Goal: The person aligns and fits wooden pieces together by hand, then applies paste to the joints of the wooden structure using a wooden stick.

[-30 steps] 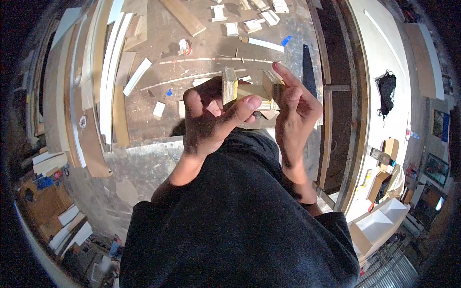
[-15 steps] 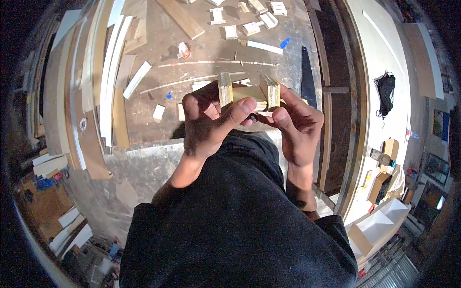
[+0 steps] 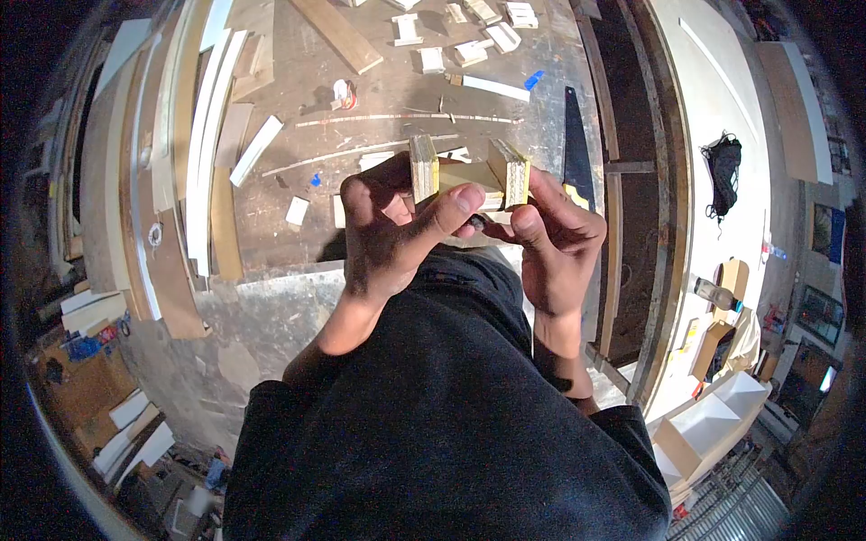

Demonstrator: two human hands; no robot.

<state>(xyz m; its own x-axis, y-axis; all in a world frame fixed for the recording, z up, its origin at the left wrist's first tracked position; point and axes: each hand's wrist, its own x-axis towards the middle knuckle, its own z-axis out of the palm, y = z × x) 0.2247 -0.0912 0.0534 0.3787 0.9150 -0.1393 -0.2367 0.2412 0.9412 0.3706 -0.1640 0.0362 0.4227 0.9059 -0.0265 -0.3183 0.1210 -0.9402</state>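
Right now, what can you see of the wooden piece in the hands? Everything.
The wooden piece is roughly U-shaped: a left wall and right wall rise either side of a lower middle. It looks like plywood, pale, with layered edges and some yellow along them. It's held up in front of the body; left hand on the left, thumb across the near side, right hand at the right wall. Underside hidden.

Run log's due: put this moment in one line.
left hand: holds U-shaped wooden piece | right hand: holds same piece | plank: lying on table
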